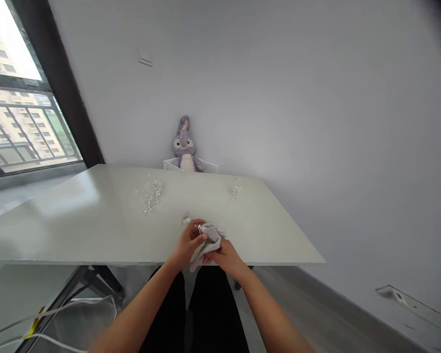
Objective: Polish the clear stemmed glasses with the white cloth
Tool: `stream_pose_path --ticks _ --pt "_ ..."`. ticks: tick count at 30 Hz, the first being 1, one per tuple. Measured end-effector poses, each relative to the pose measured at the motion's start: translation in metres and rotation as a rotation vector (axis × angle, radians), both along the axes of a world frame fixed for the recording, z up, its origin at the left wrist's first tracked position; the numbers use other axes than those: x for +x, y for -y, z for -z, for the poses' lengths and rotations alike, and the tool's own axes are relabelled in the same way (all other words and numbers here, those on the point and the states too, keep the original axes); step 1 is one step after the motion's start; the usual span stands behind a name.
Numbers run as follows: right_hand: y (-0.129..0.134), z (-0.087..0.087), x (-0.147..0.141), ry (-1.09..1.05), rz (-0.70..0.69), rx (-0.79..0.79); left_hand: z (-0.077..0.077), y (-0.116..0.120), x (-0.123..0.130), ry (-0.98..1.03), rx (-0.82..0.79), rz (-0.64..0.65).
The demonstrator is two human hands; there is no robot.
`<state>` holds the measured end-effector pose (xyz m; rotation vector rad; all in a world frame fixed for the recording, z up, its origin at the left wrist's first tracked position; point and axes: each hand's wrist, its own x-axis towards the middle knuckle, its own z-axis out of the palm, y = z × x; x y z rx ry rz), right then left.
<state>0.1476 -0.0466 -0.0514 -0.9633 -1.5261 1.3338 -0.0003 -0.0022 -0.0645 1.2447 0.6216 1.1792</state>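
Near the front edge of the pale table (pixel 121 235), my left hand (pixel 188 241) is closed around a clear stemmed glass, whose round foot (pixel 185 218) sticks out to the upper left. A light grey cloth (pixel 212 236) covers the bowl end of this glass and hangs down between my hands. My right hand (pixel 222 255) has its fingers closed on the cloth, to the right of and a little below my left hand. Several clear glasses (pixel 149 198) stand together at the left. Another clear glass (pixel 236 189) stands at the back right.
Behind the table's back edge, a grey plush toy (pixel 184 147) sits in a white perforated basket (pixel 171 165) against the wall. A window is at the far left. White cables (pixel 69 304) hang below the table at the lower left.
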Motion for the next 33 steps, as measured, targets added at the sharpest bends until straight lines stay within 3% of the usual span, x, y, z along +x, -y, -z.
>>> stream_pose_path --ticks 4,9,11,13,17,19,21,24,27,29,33 --pt "0.011 0.007 0.002 -0.232 0.081 -0.106 -0.011 0.009 0.003 -0.034 0.072 0.111" --pt "0.017 0.002 0.003 -0.554 0.108 -0.280 -0.033 0.013 -0.002 -0.007 0.134 0.205" --pt "0.017 0.000 0.001 -0.493 0.113 -0.265 -0.032 0.009 -0.002 -0.092 0.157 0.201" --pt "0.018 0.001 -0.003 -0.290 0.156 -0.188 -0.025 0.004 0.000 -0.199 0.144 0.157" --pt "0.021 0.006 -0.009 0.279 0.396 0.168 -0.007 -0.005 0.005 -0.259 0.001 0.086" --pt "0.020 0.009 -0.009 0.403 0.439 0.274 -0.006 -0.007 0.002 -0.242 -0.056 0.132" --pt "0.017 0.008 -0.010 0.329 0.407 0.213 -0.011 -0.006 -0.003 -0.206 -0.063 0.223" --pt "0.010 0.000 -0.014 -0.069 0.311 -0.049 -0.025 -0.005 -0.013 -0.126 -0.010 0.337" --pt "0.001 -0.010 -0.022 -0.317 0.249 -0.178 -0.032 -0.008 -0.017 -0.069 0.040 0.289" --pt "-0.003 -0.013 -0.026 -0.188 0.265 -0.109 -0.030 -0.013 -0.017 -0.041 0.014 0.221" --pt "-0.013 -0.011 -0.026 0.339 0.345 0.249 -0.020 -0.025 -0.018 -0.077 -0.140 0.141"
